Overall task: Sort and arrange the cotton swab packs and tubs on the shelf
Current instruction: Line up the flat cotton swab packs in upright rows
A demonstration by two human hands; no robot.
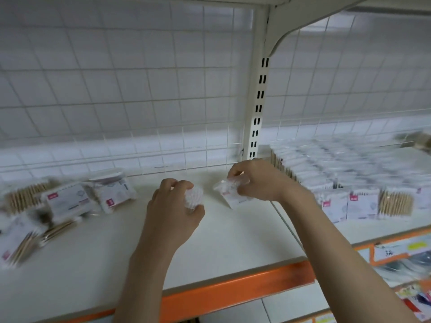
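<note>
I have two cotton swab packs in my hands: one in my left hand, showing its white swab tips, and one clear pack pinched in my right hand. Toward the shelf's left edge lies a loose heap of about five packs and one round tub. On the neighbouring shelf to the right, rows of packs run too blurred for me to count.

Both forearms are bare right up to the frame edge, no sleeves, and the left hand and right hand look bare too.
</note>
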